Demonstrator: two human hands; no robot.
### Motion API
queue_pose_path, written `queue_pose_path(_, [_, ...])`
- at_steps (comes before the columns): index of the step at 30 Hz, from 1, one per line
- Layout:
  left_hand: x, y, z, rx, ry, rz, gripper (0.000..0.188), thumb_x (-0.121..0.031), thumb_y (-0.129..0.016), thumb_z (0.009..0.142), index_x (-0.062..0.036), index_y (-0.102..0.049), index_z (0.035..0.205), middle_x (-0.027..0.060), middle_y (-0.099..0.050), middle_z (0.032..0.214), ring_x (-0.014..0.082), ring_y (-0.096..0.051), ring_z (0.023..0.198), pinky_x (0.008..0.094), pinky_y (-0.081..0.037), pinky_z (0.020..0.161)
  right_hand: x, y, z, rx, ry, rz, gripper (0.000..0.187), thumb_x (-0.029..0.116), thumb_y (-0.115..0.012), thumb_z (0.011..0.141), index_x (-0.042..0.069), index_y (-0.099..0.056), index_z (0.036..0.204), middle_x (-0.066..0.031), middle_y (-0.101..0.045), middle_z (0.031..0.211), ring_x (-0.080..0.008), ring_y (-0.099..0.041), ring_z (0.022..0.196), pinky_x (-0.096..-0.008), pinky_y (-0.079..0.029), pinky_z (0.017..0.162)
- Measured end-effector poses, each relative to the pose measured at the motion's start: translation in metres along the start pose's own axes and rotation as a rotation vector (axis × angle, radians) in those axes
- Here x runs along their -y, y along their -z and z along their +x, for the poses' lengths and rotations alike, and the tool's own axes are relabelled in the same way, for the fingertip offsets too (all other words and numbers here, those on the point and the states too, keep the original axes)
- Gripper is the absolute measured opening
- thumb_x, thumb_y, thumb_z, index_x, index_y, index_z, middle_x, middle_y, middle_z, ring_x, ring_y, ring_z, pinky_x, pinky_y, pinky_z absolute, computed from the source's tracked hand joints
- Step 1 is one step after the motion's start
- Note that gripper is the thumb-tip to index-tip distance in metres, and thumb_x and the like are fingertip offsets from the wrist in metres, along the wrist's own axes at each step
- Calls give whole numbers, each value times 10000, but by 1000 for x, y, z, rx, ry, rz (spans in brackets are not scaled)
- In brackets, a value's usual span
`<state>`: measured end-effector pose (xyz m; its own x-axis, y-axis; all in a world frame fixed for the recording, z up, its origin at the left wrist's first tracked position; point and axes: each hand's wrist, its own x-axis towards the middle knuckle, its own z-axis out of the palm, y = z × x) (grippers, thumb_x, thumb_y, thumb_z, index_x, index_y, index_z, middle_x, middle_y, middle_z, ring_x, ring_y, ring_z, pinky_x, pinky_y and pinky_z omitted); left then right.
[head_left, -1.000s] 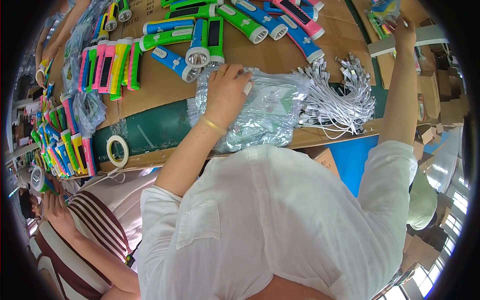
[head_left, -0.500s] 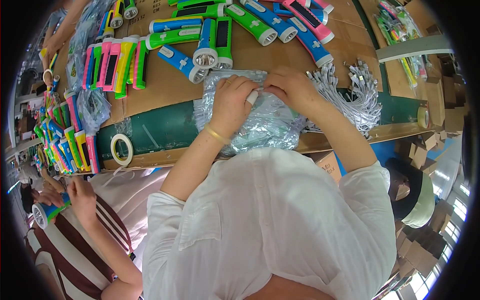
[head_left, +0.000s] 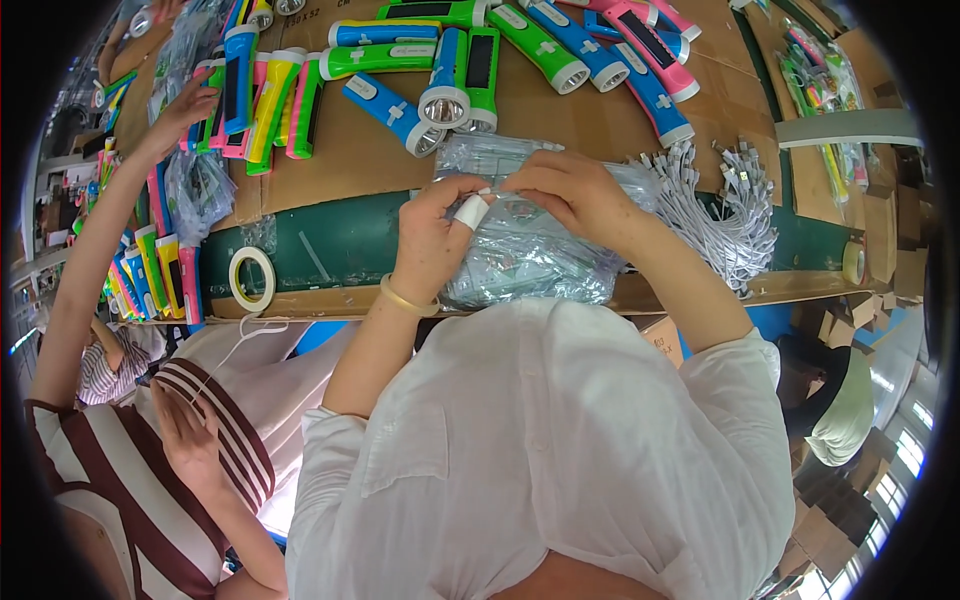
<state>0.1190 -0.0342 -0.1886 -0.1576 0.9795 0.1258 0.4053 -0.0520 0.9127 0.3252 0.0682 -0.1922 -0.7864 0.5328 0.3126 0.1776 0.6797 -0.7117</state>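
A pile of clear plastic bags (head_left: pixel 540 265) lies at the table's front edge, right before my body. Over its left part, my left hand (head_left: pixel 438 228) has thumb and forefinger pinched together, the thumb wrapped in white. My right hand (head_left: pixel 578 195) meets it fingertip to fingertip, also closed in a pinch. Between them shows thin clear film that looks like a bag's edge; the fingers partly hide it. Beside my right forearm rests a bundle of white USB cables (head_left: pixel 725 225). Beyond the bags lie several flashlights, among them a blue one (head_left: pixel 395 115) and a green one (head_left: pixel 483 75).
A roll of white tape (head_left: pixel 251 279) sits on the green tabletop (head_left: pixel 300 250) to the left. A co-worker's hand (head_left: pixel 188 108) reaches to a row of upright flashlights at far left; their other hand (head_left: pixel 190 435) is below the table edge. Cartons (head_left: pixel 835 510) are stacked at right.
My left hand has turned, its fingers drawn up from the bags into a pinch. The co-worker no longer holds the blue-green flashlight low down; one arm now reaches across the table. The view has shifted slightly.
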Motion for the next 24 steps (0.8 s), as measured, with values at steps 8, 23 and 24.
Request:
queue_pose_path(8, [-1,-4,5,121,-386,163,399,58,-660,692,-85,-682,1063,111,-657,948,343,-612,910,428,-507,835,3,14,-7,79,46,-85,160,85,-738,829,78,-664,971,-83,-631,914,-323,-628,846,-414,-508,708])
queue_pose_path(23, [-16,-26,-1,425,-741,131,240,-2,-679,728,-84,-663,953,59,-653,1052,256,-649,937,355,-532,807,-63,9,155,65,352,-589,466,-47,-627,799,174,-671,1208,-70,-564,1397,-323,-551,1248,-424,-484,1037])
queue_pose_path(24, [-17,-24,-1,429,-741,131,240,-2,-679,728,-84,-663,953,59,-653,1052,256,-649,937,355,-532,807,-68,12,158,139,353,-593,465,-40,-636,796,164,-668,1212,-86,-585,1368,-325,-565,1229,-426,-487,1029])
